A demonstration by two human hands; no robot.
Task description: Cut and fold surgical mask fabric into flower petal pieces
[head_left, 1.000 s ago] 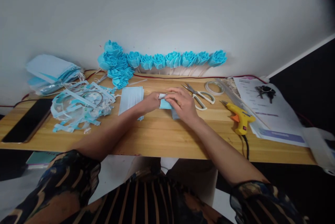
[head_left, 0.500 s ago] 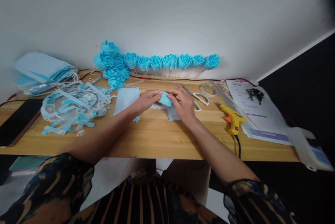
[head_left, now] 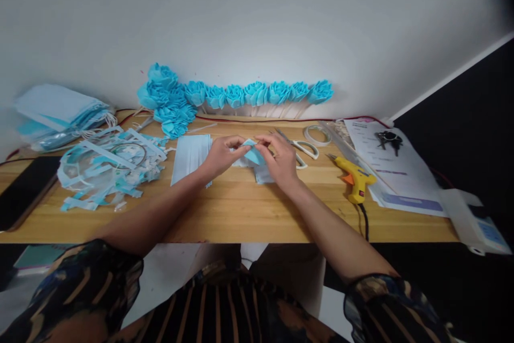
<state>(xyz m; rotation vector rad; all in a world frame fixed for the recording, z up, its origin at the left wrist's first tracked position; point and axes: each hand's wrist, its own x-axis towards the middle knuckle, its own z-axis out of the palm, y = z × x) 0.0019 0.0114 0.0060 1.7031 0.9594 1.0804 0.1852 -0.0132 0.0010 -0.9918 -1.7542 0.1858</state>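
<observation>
Between my two hands is a small folded piece of blue fabric (head_left: 254,156), raised a little over the table. My left hand (head_left: 225,154) pinches its upper left corner, thumb against fingers. At its upper right edge my right hand (head_left: 281,157) is closed on it in the same way. Underneath, partly hidden by my right hand, lie pale blue fabric pieces (head_left: 263,175). A stack of light blue mask sheets (head_left: 191,157) rests beside my left wrist. Scissors (head_left: 307,149) with white handles lie just beyond my right hand, their blades partly covered.
Several blue fabric flowers (head_left: 256,93) on sticks lean along the wall. Left are cut scraps (head_left: 108,166), a bag of masks (head_left: 60,113) and a phone (head_left: 28,190). Right are a tape roll (head_left: 317,135), a yellow glue gun (head_left: 354,178), papers (head_left: 395,172) and keys (head_left: 389,141).
My left fingers have shifted on the blue fabric, whose shape is now more pointed at the top. The whole view has moved slightly; the table things lie where they were.
</observation>
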